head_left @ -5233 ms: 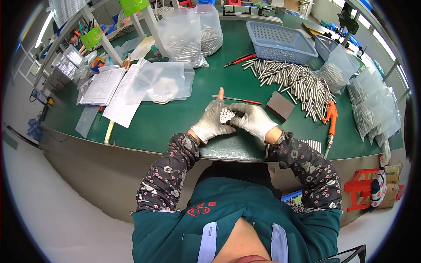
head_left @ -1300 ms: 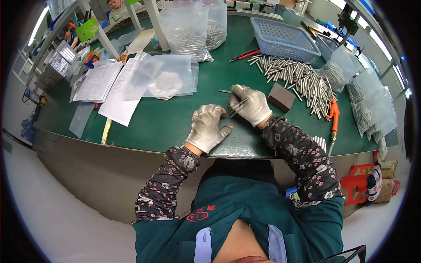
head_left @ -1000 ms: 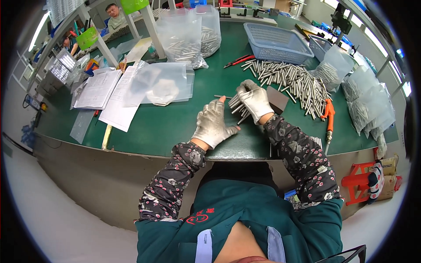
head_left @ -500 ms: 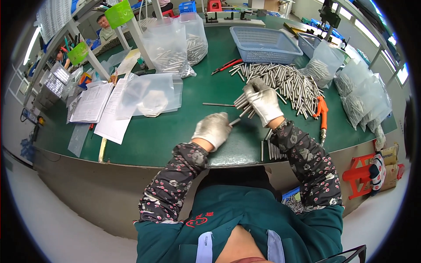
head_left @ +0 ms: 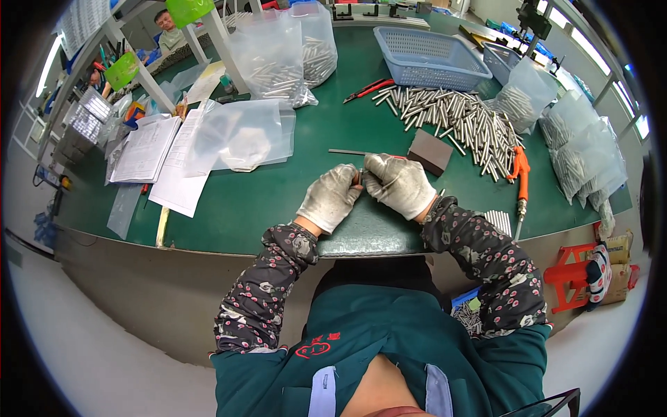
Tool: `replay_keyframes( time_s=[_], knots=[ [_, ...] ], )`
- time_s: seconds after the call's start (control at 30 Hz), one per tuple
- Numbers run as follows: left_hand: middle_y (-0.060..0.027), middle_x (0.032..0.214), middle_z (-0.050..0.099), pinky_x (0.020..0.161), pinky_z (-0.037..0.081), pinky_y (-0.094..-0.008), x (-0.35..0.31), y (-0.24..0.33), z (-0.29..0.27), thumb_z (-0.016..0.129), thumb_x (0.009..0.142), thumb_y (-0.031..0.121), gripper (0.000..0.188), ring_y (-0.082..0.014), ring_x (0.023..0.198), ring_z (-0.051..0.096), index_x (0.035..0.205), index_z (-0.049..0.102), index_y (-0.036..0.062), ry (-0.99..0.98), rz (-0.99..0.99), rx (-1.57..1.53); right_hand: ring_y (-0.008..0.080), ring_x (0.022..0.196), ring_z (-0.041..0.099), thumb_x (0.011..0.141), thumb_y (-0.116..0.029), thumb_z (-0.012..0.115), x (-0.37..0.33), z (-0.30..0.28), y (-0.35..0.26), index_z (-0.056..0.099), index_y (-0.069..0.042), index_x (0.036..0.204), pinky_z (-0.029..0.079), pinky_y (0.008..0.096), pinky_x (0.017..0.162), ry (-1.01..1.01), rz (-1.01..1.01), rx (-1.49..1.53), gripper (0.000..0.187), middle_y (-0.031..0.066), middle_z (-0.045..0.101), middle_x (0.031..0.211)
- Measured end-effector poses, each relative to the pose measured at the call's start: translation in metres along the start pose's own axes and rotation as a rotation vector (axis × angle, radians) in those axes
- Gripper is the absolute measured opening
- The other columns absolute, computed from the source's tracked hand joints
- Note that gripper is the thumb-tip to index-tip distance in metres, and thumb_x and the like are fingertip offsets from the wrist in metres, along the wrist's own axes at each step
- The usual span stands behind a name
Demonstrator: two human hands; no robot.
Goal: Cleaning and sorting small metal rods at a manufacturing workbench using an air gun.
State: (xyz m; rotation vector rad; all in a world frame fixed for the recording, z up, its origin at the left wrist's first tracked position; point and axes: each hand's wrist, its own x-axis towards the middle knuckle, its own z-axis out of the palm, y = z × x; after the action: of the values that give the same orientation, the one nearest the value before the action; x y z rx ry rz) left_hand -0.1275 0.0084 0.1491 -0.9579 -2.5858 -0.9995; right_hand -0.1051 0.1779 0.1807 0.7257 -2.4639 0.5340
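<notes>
Both of my hands, in pale worn gloves, meet close above the green table near its front edge. My left hand [head_left: 332, 198] is closed, its fingertips pinching a metal rod [head_left: 361, 178] of which only a short bit shows. Against its fingertips, my right hand [head_left: 401, 186] is curled closed; whatever lies inside its fingers is hidden. Just beyond them a thin grey flat strip [head_left: 347, 151] lies on the table. A brown rectangular block [head_left: 429, 151] sits to the right of it. By my right forearm lies a row of metal rods [head_left: 499, 222].
A large heap of loose metal rods [head_left: 462, 121] spreads before a blue basket [head_left: 431, 66]. Red-handled pliers [head_left: 368, 90] lie left of it, an orange air gun [head_left: 520, 167] right. Bags of rods [head_left: 267, 66] stand at the back. Papers [head_left: 184, 170] and flat plastic bags [head_left: 240, 139] lie left.
My right hand has come away from the rods and moved left and nearer to meet my left hand. The brown block now shows. The view has shifted slightly.
</notes>
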Motion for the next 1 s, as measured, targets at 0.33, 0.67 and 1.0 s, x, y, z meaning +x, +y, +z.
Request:
replay_keyframes(
  time_s=[0.33,0.67,1.0],
  knots=[
    [-0.0113,0.087,0.059,0.072,0.048,-0.0386,0.01,0.01,0.002,0.061,0.074,0.016,0.02,-0.0303,0.084,0.058,0.089,0.054,0.006,-0.127,0.0,0.061,0.0331,0.064,0.056,0.079,-0.017,0.053,0.002,-0.007,-0.004,0.049,-0.006,0.08,0.045,0.0409,0.055,-0.097,0.075,0.035,0.012,0.0128,0.055,0.071],
    [-0.0131,0.083,0.058,0.07,0.048,-0.0373,0.012,-0.007,0.0,0.056,0.072,0.01,0.016,-0.0307,0.078,0.058,0.087,0.055,0.0038,-0.112,-0.032,-0.13,0.03,0.058,0.057,0.076,-0.012,0.052,0.005,0.006,0.0,0.049,-0.007,0.076,0.046,0.0394,0.052,0.026,0.072,0.056,0.006,0.011,0.055,0.062],
    [-0.0133,0.134,0.03,0.097,0.036,-0.0375,0.003,-0.008,0.01,0.081,0.061,0.026,0.106,-0.0253,0.123,0.033,0.14,0.012,0.0089,-0.021,-0.002,-0.693,0.0159,0.053,0.056,0.083,-0.023,0.047,0.033,-0.006,-0.003,0.054,-0.01,0.082,0.044,0.0298,0.045,0.274,1.184,1.194,0.015,0.0031,0.056,0.067]
  ],
)
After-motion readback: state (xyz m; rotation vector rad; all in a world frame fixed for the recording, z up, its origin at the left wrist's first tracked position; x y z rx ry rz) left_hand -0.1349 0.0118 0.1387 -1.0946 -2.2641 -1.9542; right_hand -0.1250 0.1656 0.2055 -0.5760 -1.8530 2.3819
